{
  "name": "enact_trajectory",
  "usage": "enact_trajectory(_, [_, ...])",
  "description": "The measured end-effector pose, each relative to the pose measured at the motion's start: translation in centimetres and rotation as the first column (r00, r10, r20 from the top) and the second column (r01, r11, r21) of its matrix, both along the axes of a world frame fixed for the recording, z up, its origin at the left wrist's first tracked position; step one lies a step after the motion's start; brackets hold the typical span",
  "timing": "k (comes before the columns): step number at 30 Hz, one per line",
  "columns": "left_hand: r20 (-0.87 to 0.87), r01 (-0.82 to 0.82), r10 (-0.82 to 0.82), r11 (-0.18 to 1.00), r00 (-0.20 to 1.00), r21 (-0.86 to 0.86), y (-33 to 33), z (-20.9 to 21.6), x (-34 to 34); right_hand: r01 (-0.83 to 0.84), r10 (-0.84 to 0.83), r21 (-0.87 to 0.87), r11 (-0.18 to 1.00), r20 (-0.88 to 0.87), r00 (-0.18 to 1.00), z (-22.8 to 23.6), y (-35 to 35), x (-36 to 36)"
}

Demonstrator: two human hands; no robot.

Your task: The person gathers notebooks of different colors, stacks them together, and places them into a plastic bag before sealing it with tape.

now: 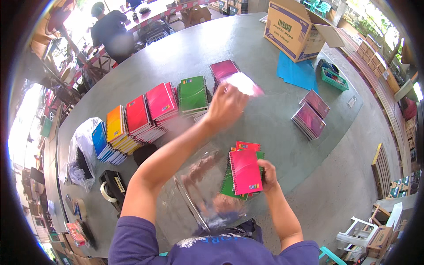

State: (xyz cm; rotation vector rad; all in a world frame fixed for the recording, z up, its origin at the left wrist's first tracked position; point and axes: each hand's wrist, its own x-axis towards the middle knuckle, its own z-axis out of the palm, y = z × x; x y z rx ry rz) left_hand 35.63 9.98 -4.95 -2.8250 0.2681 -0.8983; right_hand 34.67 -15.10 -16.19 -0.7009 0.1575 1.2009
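Note:
My left hand (227, 104) reaches across the table, its fingers closed on the edge of a maroon notebook (247, 85), blurred and bright with glare. Beside it stands a stack of maroon notebooks (224, 67). In my right hand (268, 176) is a small loose pile of spiral notebooks, a pink notebook (246, 172) on top and green and red ones showing beneath. Stacks of green (193, 92), pink (161, 100), red (138, 112), yellow (116, 123) and blue notebooks (100, 138) form a row to the left. Clear plastic (185, 203) lies below my left arm.
An open cardboard box (291, 33) stands at the far right by blue sheets (296, 73) and a green basket (334, 79). Two more maroon notebook piles (310, 120) sit at right. A white plastic bag (81, 154) and a tape dispenser (114, 185) are at left.

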Motion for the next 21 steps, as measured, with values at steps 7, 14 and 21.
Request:
enact_trajectory(7, [-0.499,0.328,-0.551,0.821,0.669,-0.467,-9.1,-1.5,-19.9,-0.335,0.351,0.162,0.928,-0.087,0.932,2.2,0.6,-1.9])
enact_trajectory(14, [-0.046,0.09,-0.144,0.805,0.989,-0.587,-8.2,-6.2,-29.6,-0.592,0.65,-0.269,0.76,0.323,0.688,5.5,7.0,-9.4])
enact_trajectory(21, [-0.18,-0.22,0.346,0.081,0.921,-0.972,-10.7,-12.6,-37.0,-0.796,0.467,-0.039,0.605,0.826,0.314,2.2,7.3,-14.9])
